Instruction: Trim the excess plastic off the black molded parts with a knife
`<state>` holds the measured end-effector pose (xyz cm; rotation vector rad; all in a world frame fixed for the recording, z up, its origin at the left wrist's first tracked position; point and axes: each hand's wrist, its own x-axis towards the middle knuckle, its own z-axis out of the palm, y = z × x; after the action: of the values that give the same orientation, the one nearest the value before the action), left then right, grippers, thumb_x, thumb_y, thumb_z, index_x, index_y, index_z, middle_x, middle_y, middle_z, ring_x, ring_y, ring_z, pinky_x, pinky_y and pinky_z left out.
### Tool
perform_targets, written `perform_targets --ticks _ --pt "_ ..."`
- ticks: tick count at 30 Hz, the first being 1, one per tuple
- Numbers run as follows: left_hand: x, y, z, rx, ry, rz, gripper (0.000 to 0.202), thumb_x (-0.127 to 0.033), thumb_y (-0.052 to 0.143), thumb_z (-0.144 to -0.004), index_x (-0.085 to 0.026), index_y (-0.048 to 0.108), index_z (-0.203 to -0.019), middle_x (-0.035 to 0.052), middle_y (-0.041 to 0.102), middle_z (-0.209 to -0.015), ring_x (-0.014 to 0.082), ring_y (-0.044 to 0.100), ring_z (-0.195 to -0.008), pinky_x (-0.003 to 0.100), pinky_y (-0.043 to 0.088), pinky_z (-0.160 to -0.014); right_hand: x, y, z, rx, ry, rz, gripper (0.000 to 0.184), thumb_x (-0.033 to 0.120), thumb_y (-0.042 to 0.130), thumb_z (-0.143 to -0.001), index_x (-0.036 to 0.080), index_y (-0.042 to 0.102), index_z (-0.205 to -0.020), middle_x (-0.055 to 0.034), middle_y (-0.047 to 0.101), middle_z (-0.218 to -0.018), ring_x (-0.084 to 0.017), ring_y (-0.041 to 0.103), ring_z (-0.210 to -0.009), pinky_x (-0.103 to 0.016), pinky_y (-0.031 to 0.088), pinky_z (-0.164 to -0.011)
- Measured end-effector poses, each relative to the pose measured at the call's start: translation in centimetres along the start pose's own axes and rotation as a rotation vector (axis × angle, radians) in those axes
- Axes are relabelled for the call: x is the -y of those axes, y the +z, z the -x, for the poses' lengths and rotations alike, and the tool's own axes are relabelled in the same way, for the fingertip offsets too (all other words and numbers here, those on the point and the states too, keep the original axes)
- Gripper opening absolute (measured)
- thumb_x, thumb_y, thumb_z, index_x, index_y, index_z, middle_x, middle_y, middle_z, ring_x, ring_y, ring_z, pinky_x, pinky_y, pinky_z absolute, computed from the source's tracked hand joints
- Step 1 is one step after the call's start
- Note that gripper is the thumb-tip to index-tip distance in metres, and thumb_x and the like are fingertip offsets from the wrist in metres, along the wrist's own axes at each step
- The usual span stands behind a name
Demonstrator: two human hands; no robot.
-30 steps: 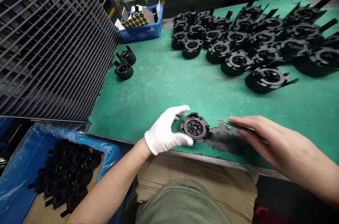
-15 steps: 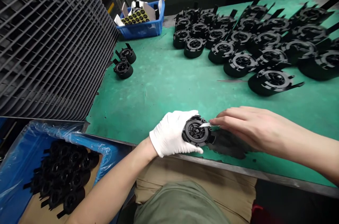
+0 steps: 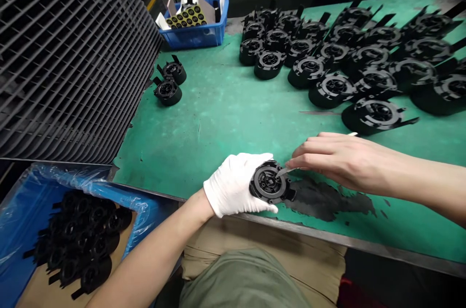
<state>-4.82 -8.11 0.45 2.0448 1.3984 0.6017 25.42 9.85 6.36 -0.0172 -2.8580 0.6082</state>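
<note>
My left hand (image 3: 235, 184), in a white glove, wraps round a round black plastic housing (image 3: 267, 196) near the table's front edge. The housing's ringed face with its recessed middle is turned up. My bare right hand (image 3: 327, 155) grips a small knife (image 3: 286, 171) with a thin pale blade. Its tip reaches the inner ring of the housing, right of the centre. The handle is mostly hidden in my fingers, and a light end sticks out behind the hand. Below the right hand, a dark worn patch (image 3: 320, 200) marks the green tabletop.
Several like housings (image 3: 269, 63) stand in rows at the back right. Two more (image 3: 168, 92) stand at the left beside a grey wire rack (image 3: 73, 56). A blue bin (image 3: 196, 36) with stickers stands at the back. A plastic-lined blue crate (image 3: 145, 206) of black parts sits lower left.
My right hand has risen slightly and tilted the knife more steeply, its tip still at the housing's inner ring. The left hand keeps its hold. The view has shifted slightly.
</note>
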Motion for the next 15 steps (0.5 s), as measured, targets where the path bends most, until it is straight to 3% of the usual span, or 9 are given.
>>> perform_targets --ticks 8,15 --pt "-1.1 -0.6 -0.3 0.016 -0.023 -0.022 0.101 -0.087 0.110 -0.083 -0.026 0.077 -0.156 0.0181 0.092 -0.148 0.0490 0.094 -0.132 0.057 0.078 -0.110 -0.7 -0.7 -0.7 0.089 -0.068 0.053 0.051 0.014 0.045 -0.129 0.034 0.087 -0.148 -0.0044 0.094 -0.126 -0.022 0.077 -0.091 -0.040 0.052 -0.082" --pt "-1.6 -0.8 -0.5 0.038 -0.038 -0.012 0.091 -0.079 0.111 -0.085 -0.025 0.080 -0.151 0.0153 0.094 -0.142 0.0482 0.093 -0.133 0.056 0.077 -0.111 -1.1 -1.3 -1.1 0.069 -0.151 0.049 0.047 0.017 0.048 -0.131 0.034 0.086 -0.152 -0.0031 0.094 -0.127 -0.023 0.079 -0.094 -0.040 0.053 -0.084"
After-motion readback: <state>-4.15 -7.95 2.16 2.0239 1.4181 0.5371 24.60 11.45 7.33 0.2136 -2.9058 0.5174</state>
